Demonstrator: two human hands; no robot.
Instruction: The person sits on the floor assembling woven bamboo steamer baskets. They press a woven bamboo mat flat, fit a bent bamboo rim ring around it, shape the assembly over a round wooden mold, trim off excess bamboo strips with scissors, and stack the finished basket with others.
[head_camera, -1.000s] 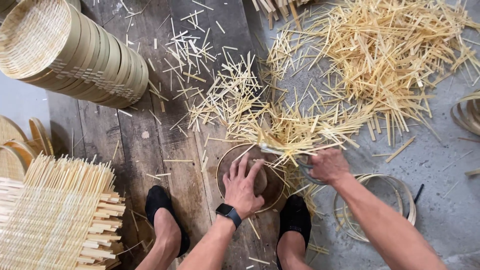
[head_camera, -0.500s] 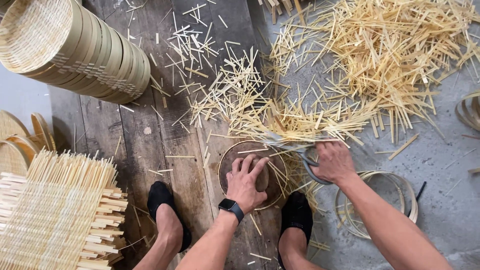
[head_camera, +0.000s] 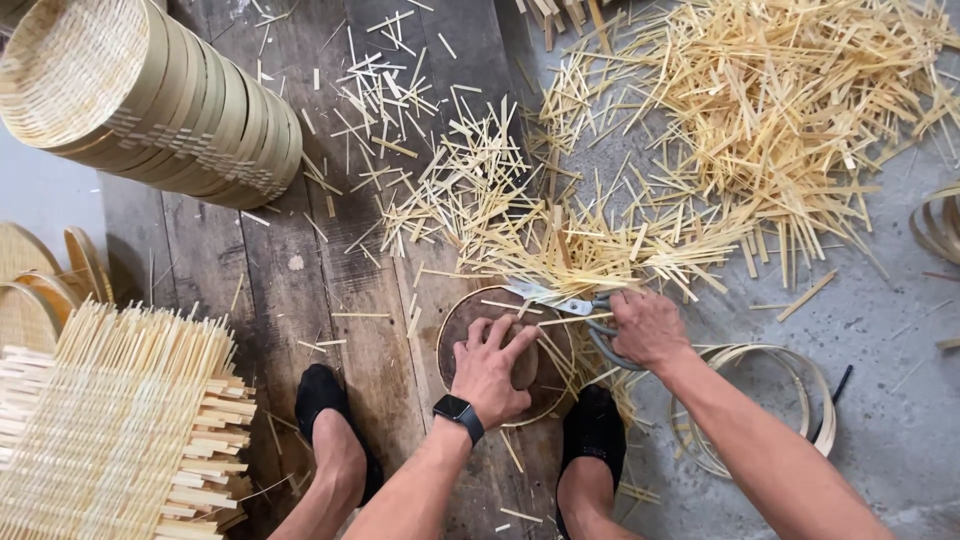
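Offcuts of pale bamboo strip (head_camera: 760, 130) lie heaped across the grey floor (head_camera: 880, 400) beyond the round woven disc (head_camera: 500, 350), spilling onto the dark wooden planks (head_camera: 300, 270) beside it. A stack of round bamboo trays (head_camera: 170, 100) lies on its side well beyond the disc, and a woven mat of flat strips (head_camera: 110, 430) sits to its near side. Thin bamboo hoops (head_camera: 760, 400) rest just beside the disc. The left hand (head_camera: 492, 370) presses flat on the disc, fingers spread. The right hand (head_camera: 648, 326) is closed round the handles of metal shears (head_camera: 575, 310), whose blades lie at the disc's far edge among the strips.
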